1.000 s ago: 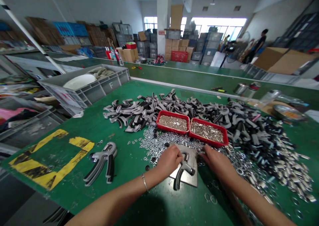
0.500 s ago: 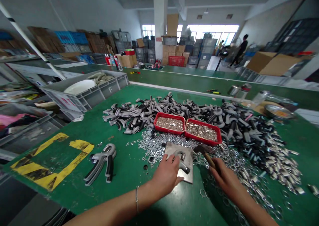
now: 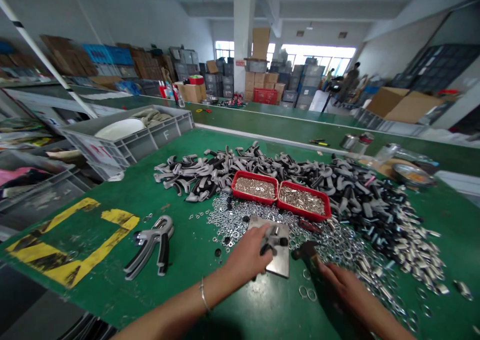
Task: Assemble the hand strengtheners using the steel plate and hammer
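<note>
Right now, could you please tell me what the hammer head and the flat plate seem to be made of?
The hammer head looks like dark, dull steel, probably. The flat plate seems to be bare steel, with a grey metallic sheen and no paint.

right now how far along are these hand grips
Done: two assembled hand grips lie on the green table at left. In hand: the left hand holds a third hand grip on a metal plate, and the right hand holds a hammer. Left: a big heap of loose grey and black handles, scattered washers and two red trays of small metal parts.
</note>
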Tool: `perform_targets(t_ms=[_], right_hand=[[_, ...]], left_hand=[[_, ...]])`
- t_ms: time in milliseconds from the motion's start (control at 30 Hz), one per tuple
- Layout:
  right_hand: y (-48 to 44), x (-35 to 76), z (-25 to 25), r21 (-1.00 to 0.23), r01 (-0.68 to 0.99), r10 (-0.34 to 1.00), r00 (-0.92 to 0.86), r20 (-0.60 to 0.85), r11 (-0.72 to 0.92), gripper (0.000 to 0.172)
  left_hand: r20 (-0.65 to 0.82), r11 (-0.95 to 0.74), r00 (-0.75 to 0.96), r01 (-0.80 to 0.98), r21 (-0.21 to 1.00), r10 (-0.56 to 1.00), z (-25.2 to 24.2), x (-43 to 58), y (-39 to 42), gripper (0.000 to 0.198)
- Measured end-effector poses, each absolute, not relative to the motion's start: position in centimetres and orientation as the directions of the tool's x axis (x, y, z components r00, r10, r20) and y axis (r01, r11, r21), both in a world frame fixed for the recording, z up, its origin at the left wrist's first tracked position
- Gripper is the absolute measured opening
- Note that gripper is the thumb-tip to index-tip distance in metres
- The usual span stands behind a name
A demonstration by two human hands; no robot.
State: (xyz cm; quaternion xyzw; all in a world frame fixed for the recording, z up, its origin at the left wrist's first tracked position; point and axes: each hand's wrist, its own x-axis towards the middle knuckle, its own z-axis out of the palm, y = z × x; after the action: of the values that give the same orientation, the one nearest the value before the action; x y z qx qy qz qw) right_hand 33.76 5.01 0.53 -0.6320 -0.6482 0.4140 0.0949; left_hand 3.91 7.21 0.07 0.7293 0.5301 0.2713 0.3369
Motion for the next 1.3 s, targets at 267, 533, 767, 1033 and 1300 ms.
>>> perform_targets(t_ms=[267,533,767,1033,1300], right_hand=[[12.4,34.3,-0.8,-0.092,0.955,0.956,-0.272,0.112,0.282,0.02],[14.4,33.5,-0.6,-0.059,0.948,0.947,-0.307,0.094,0.314,0.018],[11.0,26.5,1.9,-0.878,0.477,0.991,-0.129,-0.024,0.041,0.026],[9.8,20.6,-1.7,-0.983,0.16,0.99,-0.096,-0.101,-0.084,0.029],[11.6,26.1,0.2,-0.651,0.756,0.983,-0.16,-0.085,0.067,0.029]], left_hand=[[0.036,-0.149,0.174,0.695,0.703,0.984,-1.3,0.3,9.4,0.061],[0.079,-0.32,0.359,0.686,0.654,0.93,-1.9,-0.2,8.5,0.042],[0.053,-0.309,0.344,0.753,0.581,0.937,-1.4,1.7,7.4,0.041],[0.008,-0.255,0.294,0.814,0.523,0.956,-1.3,2.2,7.4,0.034],[0.107,-0.357,0.35,0.807,0.471,0.931,0.7,-0.3,10.9,0.03]])
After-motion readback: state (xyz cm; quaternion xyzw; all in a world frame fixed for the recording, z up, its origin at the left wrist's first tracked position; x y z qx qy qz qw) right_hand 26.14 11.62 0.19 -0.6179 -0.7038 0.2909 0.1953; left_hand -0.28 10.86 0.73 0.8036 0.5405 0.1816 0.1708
